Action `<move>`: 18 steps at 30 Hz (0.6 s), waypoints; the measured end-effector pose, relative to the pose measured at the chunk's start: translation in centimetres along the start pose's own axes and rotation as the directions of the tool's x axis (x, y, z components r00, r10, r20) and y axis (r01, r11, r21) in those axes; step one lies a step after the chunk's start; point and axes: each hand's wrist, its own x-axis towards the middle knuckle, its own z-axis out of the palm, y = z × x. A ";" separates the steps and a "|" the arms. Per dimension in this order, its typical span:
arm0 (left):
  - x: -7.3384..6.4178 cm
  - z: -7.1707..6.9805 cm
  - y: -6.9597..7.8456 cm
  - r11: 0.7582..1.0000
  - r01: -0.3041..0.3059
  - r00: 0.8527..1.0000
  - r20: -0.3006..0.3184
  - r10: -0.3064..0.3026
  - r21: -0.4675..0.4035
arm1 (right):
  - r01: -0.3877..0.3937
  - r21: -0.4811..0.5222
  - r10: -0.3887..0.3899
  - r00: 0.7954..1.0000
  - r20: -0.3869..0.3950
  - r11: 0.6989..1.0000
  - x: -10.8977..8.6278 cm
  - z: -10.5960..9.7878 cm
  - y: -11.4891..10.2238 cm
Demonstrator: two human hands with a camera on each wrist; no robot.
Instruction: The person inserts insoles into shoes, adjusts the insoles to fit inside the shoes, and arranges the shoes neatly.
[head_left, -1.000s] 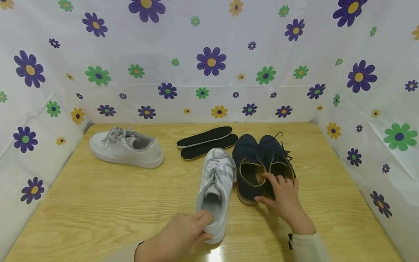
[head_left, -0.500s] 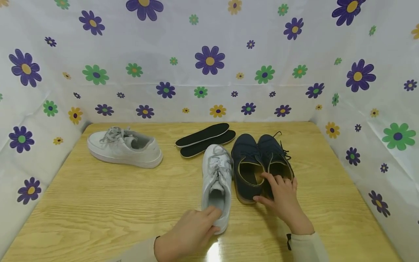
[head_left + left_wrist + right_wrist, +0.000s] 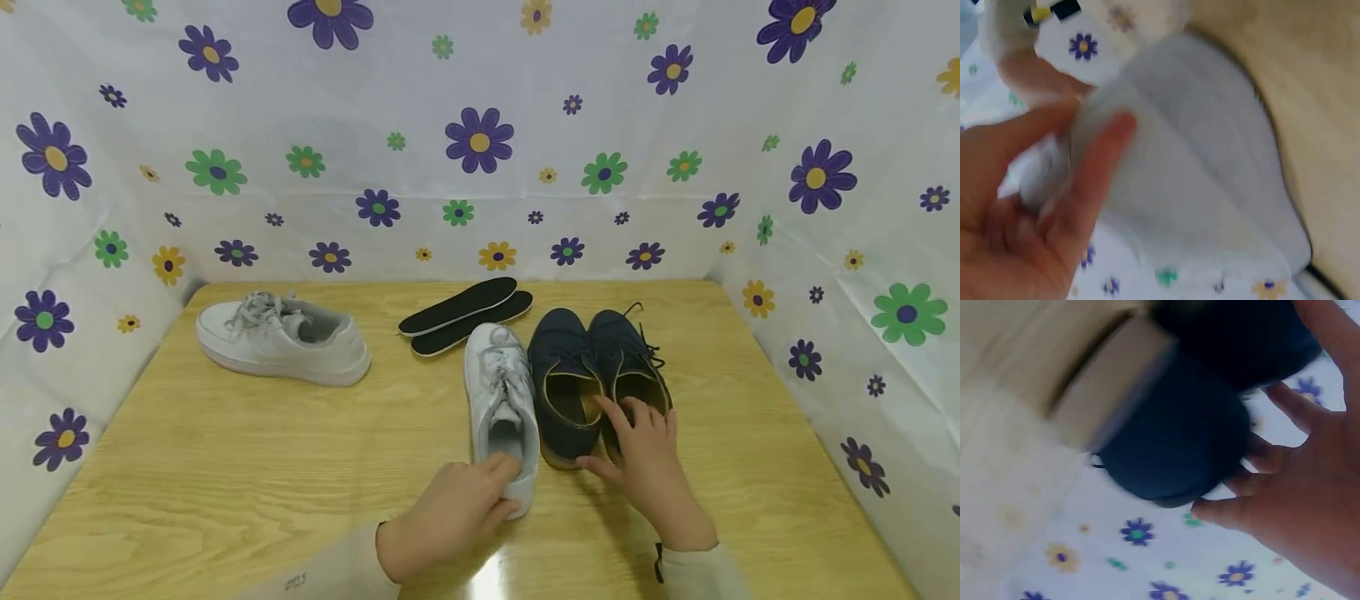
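My left hand (image 3: 457, 504) grips the heel of a white lace-up sneaker (image 3: 497, 367), fingers inside the opening and thumb behind. In the left wrist view its blurred white heel (image 3: 1172, 175) fills the middle. Directly to the right stands a pair of navy lace-up shoes, the left one (image 3: 562, 342) and the right one (image 3: 618, 333) side by side. Over their heels is my right hand (image 3: 641, 462), its fingers spread and the thumb near the left shoe's heel. In the right wrist view the fingers lie loosely beside a navy heel (image 3: 1179, 437).
The other white sneaker (image 3: 285, 337) lies at the left of the wooden table (image 3: 262, 467), toe pointing left. Two black insoles, the rear one (image 3: 457, 304) overlapping the front one (image 3: 468, 325), rest behind the held sneaker. A flower-print cloth (image 3: 375, 100) encloses the back and sides.
The held white sneaker has moved forward and slightly right with my left hand, its toe now nearer the insoles. My right hand has shifted slightly at the navy shoes, which stay in place.
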 end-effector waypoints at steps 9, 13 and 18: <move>4.8 -3.9 -10.3 0.967 0.205 0.962 -0.150 -0.227 -0.149 | 0.313 0.127 -0.312 0.950 -0.030 0.941 -0.5 -1.0 -4.5; 7.1 -2.5 -15.9 0.912 0.405 0.907 -0.159 -0.391 0.070 | 0.425 0.153 -0.427 0.904 -0.023 0.892 -0.4 0.3 -5.8; 8.9 -0.6 -18.9 0.876 0.438 0.897 -0.026 -0.442 0.203 | 0.511 0.116 -0.506 0.859 -0.073 0.852 -0.3 2.1 -7.0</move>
